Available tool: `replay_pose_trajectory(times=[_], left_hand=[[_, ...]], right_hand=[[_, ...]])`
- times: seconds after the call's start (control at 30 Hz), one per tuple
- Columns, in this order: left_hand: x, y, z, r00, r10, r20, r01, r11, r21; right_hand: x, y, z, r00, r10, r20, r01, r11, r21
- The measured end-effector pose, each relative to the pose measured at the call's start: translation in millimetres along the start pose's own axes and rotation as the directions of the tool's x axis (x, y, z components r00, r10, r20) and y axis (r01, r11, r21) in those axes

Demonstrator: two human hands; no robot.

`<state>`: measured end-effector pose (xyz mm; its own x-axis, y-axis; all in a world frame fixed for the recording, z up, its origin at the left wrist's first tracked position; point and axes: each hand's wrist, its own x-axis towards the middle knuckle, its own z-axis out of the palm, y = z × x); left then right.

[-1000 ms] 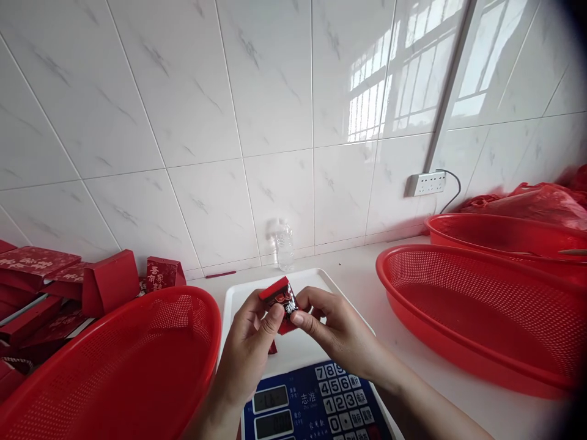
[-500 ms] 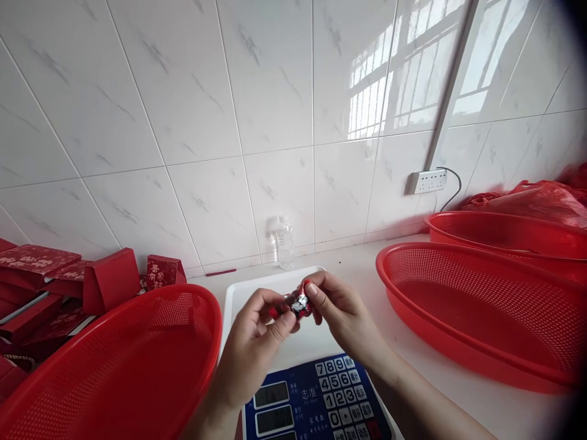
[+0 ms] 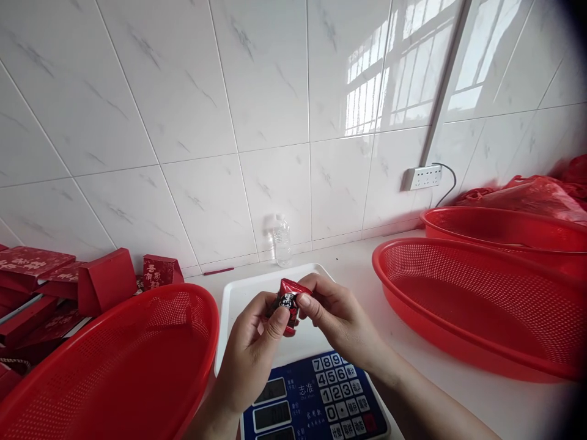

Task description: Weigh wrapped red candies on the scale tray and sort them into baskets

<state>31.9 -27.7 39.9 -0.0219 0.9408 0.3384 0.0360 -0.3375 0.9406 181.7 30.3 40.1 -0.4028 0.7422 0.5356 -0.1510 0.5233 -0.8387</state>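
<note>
A small red and black wrapped candy (image 3: 288,299) with white lettering is pinched between both hands. My left hand (image 3: 254,342) grips its left side, thumb across the front of the wrapper. At the other side, the thumb and fingers of my right hand (image 3: 337,311) close on its upper right part. Both hands are above the white pan of a weighing scale (image 3: 316,391), whose blue panel bears number keys and dark displays. Part of the wrapper is hidden behind my fingers.
A red perforated basket (image 3: 208,324) stands left, and two more, a near one (image 3: 385,275) and a far one (image 3: 504,215), stand right. Red boxes (image 3: 107,281) are piled far left. A clear bottle (image 3: 283,241) stands by the tiled wall, below a power strip (image 3: 424,177).
The candy has turned in my fingers, so its wide red wrapper end now points up. Both hands remain over the scale. The view has shifted slightly.
</note>
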Motion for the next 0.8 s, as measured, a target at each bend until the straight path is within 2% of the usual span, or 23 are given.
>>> replay_pose_trajectory(times=[0.23,0.4,0.5,0.63,0.8], left_hand=[[-1.0,0.7,-1.5,0.999,0.005,0.032,-0.007,0.998,0.063],[2.2,-0.6,-5.4,0.996,-0.028,0.079,0.032,0.999,-0.042],[1.8,0.8,-4.0,0.998,-0.04,0.057,0.045,0.996,-0.077],[-0.1,4.9,-0.7,0.999,-0.035,0.036,0.036,0.999,-0.024],[-1.0,8.9,-0.1,0.998,-0.031,0.058,0.031,0.999,-0.004]], right_hand=[[-1.5,0.1,0.6,0.999,0.004,0.039,-0.003,0.999,-0.037],[0.0,-2.1,1.1,0.995,0.031,0.094,-0.036,0.998,0.053],[0.7,-3.2,1.8,0.997,0.065,0.051,-0.068,0.995,0.067],[1.2,-4.5,1.4,0.996,0.084,-0.032,-0.083,0.996,0.044],[1.0,-3.9,-0.1,0.989,0.144,-0.025,-0.143,0.988,0.05]])
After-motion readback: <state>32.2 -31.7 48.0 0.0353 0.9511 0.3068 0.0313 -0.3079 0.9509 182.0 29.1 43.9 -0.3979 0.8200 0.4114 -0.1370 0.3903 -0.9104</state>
